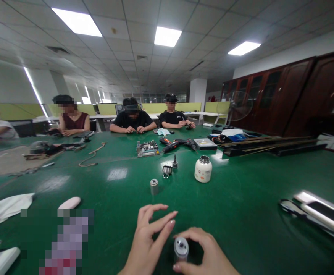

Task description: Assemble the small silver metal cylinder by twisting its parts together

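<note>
- Directions: clock face centred on the held metal cylinder (181,246), with 12 pointing away from the wearer across the green table (249,206).
- Right hand (205,255): curled around the cylinder from 3 o'clock, gripping it between thumb and fingers; its round end faces up. Whether its base touches the table cannot be told.
- Left hand (149,240): at 9 o'clock, just beside the cylinder, fingers loosely extended, thumb near the forefinger.
- Second metal cylinder (154,187): upright at 11 o'clock, beyond the left fingertips.
- Metal cap (167,170): between 11 and 12, with a loop on its near side.
- Small dark fitting (175,162): at 12, just behind the cap.
- White bottle (203,170): upright at 1 o'clock, its metal neck uncovered.
- Circuit board (147,149): farther out at 11.
- Power drills (171,146): farther out at 12.
- Co-workers (133,117): seated along the far side, between 10 and 12.
</note>
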